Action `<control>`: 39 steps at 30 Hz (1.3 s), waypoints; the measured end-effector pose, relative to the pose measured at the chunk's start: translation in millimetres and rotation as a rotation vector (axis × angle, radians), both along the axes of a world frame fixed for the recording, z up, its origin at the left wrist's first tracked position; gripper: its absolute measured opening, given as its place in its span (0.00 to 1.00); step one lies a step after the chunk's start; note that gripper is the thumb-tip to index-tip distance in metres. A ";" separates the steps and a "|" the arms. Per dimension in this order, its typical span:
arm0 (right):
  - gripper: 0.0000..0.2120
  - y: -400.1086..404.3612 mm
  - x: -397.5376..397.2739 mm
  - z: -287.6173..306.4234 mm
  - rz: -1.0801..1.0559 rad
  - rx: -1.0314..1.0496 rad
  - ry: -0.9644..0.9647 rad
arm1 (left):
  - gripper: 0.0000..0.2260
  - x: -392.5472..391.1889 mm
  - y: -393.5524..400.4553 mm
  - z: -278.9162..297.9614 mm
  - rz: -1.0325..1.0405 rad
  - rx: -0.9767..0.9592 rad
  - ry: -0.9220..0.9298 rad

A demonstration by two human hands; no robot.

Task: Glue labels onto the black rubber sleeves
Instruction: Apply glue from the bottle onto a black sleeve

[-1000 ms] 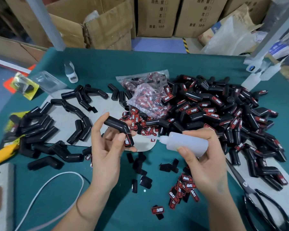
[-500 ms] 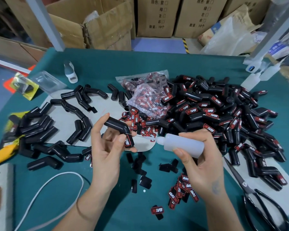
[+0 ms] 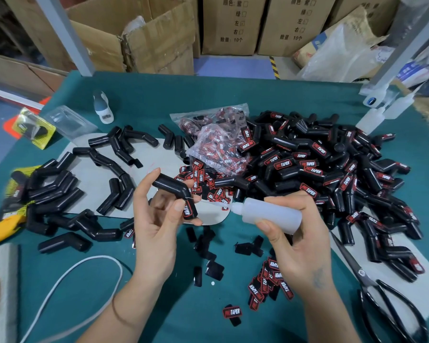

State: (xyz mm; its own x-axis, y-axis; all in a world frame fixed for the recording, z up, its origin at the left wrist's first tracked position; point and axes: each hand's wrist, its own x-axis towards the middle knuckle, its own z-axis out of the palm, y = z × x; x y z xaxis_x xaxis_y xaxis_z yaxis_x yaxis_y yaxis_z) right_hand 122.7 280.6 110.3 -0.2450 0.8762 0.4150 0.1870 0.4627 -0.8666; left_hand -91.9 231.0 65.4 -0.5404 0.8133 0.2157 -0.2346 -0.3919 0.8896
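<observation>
Teal table (image 3: 295, 95) — left hand (image 3: 156, 219) grips sleeve (image 3: 176, 191), right hand (image 3: 300, 246) grips bottle (image 3: 270, 214).

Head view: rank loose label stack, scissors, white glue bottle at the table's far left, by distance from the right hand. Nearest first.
From the right hand, which grips the squeeze bottle:
1. Loose label stack: on the green mat just below and left of the hand.
2. Scissors: lower right, at the table's near edge.
3. White glue bottle: far left, near the table's back edge.
</observation>
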 end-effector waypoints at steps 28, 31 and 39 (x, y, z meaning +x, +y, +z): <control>0.10 -1.0 -0.2 4.7 0.007 0.034 -0.015 | 0.27 1.2 0.3 1.1 0.017 -0.020 0.002; 0.10 -1.3 -0.4 5.1 0.013 0.040 -0.022 | 0.26 1.4 -0.3 1.1 0.012 -0.013 0.011; 0.10 -1.3 -0.6 7.3 0.019 0.047 -0.023 | 0.24 1.2 -0.4 1.2 0.011 -0.011 0.027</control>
